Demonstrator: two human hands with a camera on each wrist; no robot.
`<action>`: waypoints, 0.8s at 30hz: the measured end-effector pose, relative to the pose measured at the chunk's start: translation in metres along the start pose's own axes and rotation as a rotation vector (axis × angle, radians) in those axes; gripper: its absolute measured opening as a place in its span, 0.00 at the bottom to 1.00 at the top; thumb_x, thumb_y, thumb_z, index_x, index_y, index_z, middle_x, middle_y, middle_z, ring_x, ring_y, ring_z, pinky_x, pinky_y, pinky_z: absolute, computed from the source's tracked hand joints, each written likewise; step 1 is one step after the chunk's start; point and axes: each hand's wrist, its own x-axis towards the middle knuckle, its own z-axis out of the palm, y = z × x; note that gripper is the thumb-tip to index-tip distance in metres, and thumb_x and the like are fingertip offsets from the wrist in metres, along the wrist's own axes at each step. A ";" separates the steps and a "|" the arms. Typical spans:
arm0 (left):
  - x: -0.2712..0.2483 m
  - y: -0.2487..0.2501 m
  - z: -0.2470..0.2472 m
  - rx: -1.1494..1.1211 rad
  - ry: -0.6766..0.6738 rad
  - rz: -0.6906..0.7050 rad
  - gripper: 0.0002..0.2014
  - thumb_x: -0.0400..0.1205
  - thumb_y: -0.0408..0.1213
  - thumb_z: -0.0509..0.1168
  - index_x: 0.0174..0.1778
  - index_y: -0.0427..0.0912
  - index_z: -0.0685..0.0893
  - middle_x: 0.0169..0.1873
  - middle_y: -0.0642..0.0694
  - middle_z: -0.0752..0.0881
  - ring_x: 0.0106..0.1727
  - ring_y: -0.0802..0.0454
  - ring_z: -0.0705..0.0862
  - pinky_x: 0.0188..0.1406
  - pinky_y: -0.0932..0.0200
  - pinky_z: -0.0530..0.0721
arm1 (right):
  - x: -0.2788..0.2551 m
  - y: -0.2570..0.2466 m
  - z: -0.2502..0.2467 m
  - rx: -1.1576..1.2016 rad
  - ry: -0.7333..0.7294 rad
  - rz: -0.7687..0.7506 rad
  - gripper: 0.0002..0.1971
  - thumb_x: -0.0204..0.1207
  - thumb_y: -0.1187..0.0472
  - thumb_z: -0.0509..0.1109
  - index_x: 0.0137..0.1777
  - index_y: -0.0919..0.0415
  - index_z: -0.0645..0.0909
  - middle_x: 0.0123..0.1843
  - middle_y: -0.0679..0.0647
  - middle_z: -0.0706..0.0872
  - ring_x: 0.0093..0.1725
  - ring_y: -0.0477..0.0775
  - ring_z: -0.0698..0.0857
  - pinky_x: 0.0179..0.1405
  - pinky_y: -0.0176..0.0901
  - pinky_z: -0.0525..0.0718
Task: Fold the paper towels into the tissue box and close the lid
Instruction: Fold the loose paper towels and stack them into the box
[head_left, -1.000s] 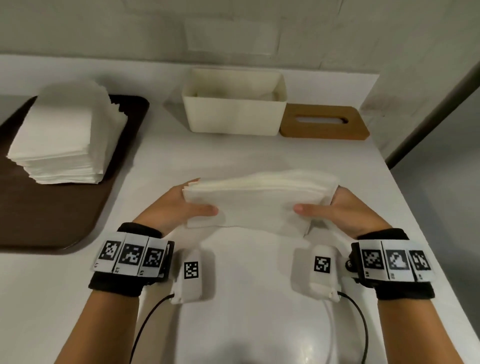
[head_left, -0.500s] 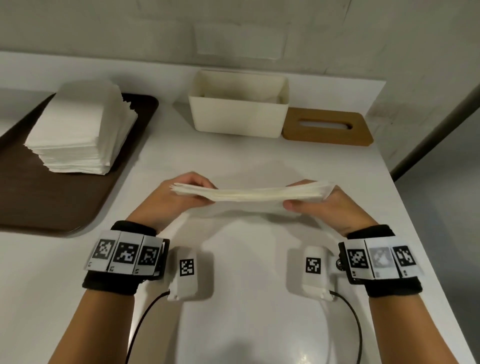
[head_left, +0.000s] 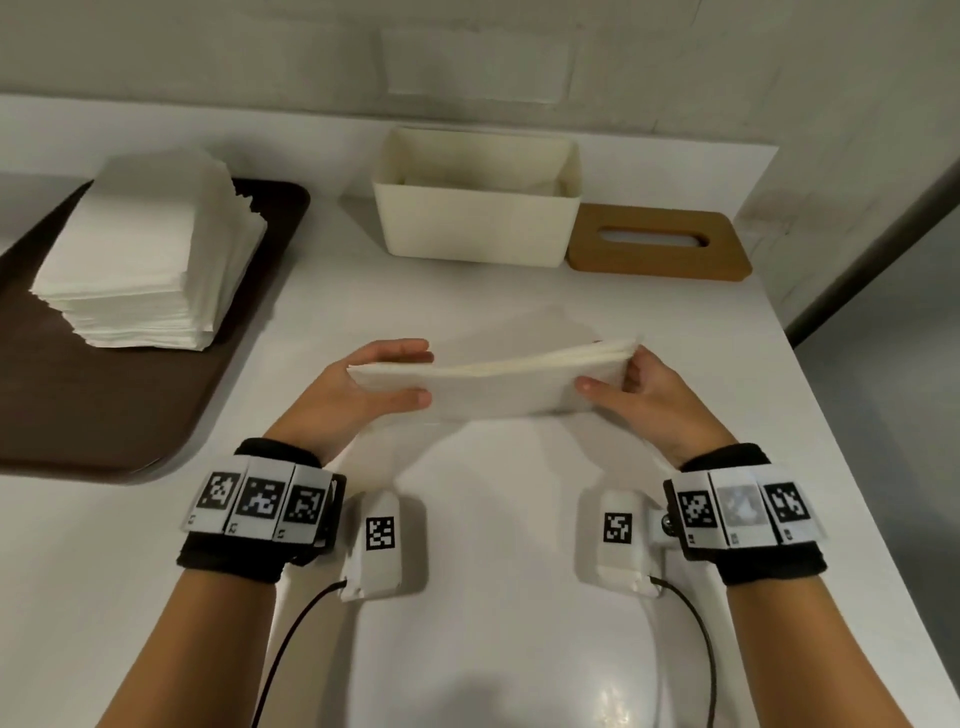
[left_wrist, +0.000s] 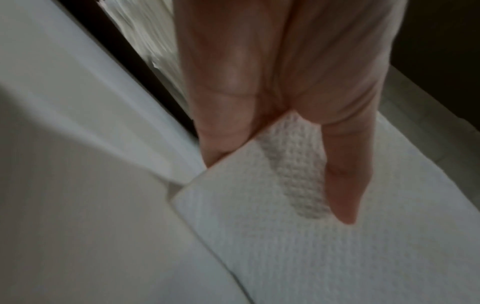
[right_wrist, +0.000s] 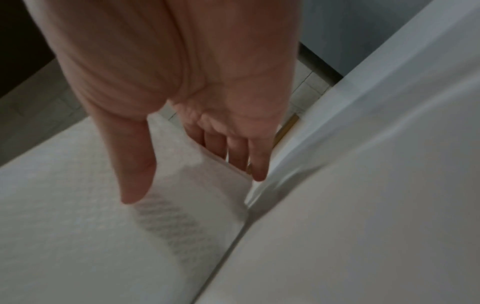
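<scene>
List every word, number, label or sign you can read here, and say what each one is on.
No readable words or numbers.
Left wristband: three black-and-white square code markers, no text.
Right wristband: three such markers, the middle one washed out.
Left wrist camera, right wrist camera: one code marker each.
Towels, box, lid: unmarked.

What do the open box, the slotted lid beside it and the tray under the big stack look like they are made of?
Tissue box: cream, smooth matte walls, probably plastic. Lid: tan, matte, rounded corners, looks like wood or bamboo, though no grain is clear. Tray: dark brown, smooth, raised rim; plastic or laminate, cannot tell which.
</scene>
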 end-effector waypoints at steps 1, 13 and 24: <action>0.004 0.003 0.000 0.022 -0.004 -0.007 0.13 0.74 0.28 0.71 0.49 0.51 0.85 0.45 0.55 0.89 0.40 0.67 0.87 0.33 0.78 0.81 | 0.002 -0.003 0.003 -0.009 -0.021 0.006 0.16 0.74 0.62 0.70 0.60 0.53 0.73 0.58 0.51 0.82 0.58 0.51 0.81 0.59 0.40 0.80; 0.012 0.002 -0.020 0.052 -0.036 -0.087 0.13 0.73 0.28 0.72 0.46 0.52 0.83 0.34 0.59 0.91 0.33 0.67 0.88 0.28 0.74 0.84 | 0.003 -0.007 0.005 0.029 -0.043 0.015 0.22 0.69 0.67 0.74 0.61 0.55 0.72 0.53 0.45 0.83 0.58 0.51 0.83 0.62 0.42 0.79; 0.011 0.020 -0.018 0.114 0.018 0.041 0.09 0.71 0.32 0.73 0.43 0.49 0.85 0.31 0.65 0.89 0.37 0.72 0.86 0.33 0.84 0.76 | -0.002 -0.030 0.007 0.117 0.092 -0.183 0.12 0.73 0.66 0.71 0.48 0.47 0.79 0.49 0.45 0.86 0.48 0.41 0.85 0.51 0.32 0.85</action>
